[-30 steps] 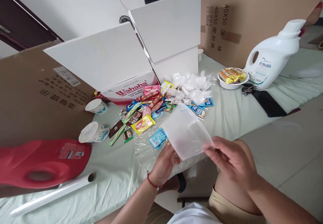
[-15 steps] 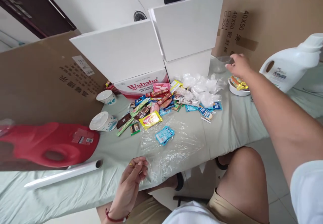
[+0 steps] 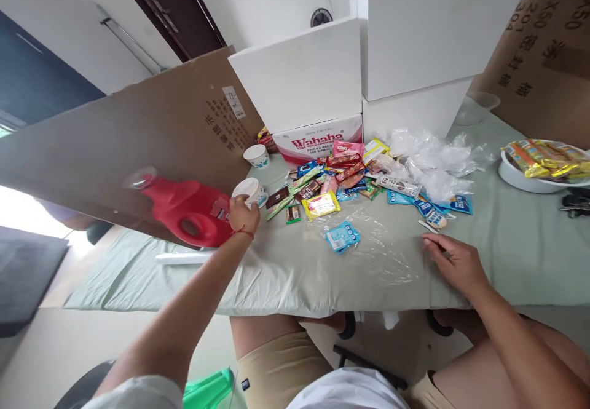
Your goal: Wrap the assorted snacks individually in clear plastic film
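Observation:
My left hand (image 3: 244, 214) reaches across to the nearer paper bowl (image 3: 251, 189), white with a blue pattern, its fingers closed on the near rim. My right hand (image 3: 456, 262) rests low over the cloth at the right, thumb and fingertips together, with nothing visible in them. Just beyond its fingertips lies a blue-and-white biscuit packet (image 3: 433, 215). Between the hands, blue packets (image 3: 342, 237) lie on a clear plastic sheet (image 3: 382, 258). Behind them is a heap of wrapped snacks, with a yellow packet (image 3: 321, 205) in front.
A red jug (image 3: 184, 203) and a white tube (image 3: 182, 258) lie left. A second paper bowl (image 3: 257, 156) stands near the Wahaha carton (image 3: 318, 138). Crumpled clear bags (image 3: 433, 157) lie behind the snacks. A white bowl (image 3: 520, 175) of gold packets is right.
My left hand has moved left and away from me to the nearer paper bowl. My right hand has come back from the far right to the table's front. The view has swung left.

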Available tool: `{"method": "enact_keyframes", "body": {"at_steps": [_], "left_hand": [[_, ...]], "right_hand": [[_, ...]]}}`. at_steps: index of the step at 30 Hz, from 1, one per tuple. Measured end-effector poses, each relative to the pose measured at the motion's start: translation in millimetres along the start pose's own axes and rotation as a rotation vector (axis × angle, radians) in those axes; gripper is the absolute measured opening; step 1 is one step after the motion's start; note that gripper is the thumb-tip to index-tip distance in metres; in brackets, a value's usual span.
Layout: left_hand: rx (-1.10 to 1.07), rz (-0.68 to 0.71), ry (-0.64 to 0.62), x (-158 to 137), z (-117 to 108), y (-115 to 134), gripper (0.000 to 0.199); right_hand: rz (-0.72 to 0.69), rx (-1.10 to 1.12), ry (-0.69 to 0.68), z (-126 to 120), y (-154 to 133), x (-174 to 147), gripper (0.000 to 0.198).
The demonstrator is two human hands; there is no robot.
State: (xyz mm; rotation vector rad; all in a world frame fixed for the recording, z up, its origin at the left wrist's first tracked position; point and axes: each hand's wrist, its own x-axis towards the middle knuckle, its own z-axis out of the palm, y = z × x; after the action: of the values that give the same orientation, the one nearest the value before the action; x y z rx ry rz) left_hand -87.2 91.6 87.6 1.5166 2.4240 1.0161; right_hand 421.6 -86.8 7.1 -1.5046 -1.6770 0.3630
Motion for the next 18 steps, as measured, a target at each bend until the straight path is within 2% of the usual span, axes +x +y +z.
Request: {"method": "enact_keyframes", "body": {"at_steps": [2,5,9,12,14,16,18], "left_hand": [[0.051,-0.027,-0.01,19,10,7,0.03],[0.097,-0.054,-0.031,28,20,11,0.023],[0.105,0.02,-0.004,16,21,23,0.02],[-0.135,0.136,-0.055,-10,15,55,0.022],[-0.399,0.236,-0.168,-38,8,90,0.024],[-0.559,0.366,-0.324,-73,1,128,0.029],[-0.637,0.451,-0.47,-111,-6,162,0.033]], "right_hand": [[0.086,0.005,0.029,-5,7,4,0.029],[0.137,0.026,0.073,-12,6,9,0.03],[0.048,0.062,0.096,-8,-13,11,0.025],[-0.096,0.118,0.047,2,-32,11,0.021],[-0.169,0.14,0.041,3,-41,15,0.02],[-0.177,0.116,0.11,-7,-43,22,0.021],[-0.093,0.02,0.244,-29,-34,32,0.024]]}}
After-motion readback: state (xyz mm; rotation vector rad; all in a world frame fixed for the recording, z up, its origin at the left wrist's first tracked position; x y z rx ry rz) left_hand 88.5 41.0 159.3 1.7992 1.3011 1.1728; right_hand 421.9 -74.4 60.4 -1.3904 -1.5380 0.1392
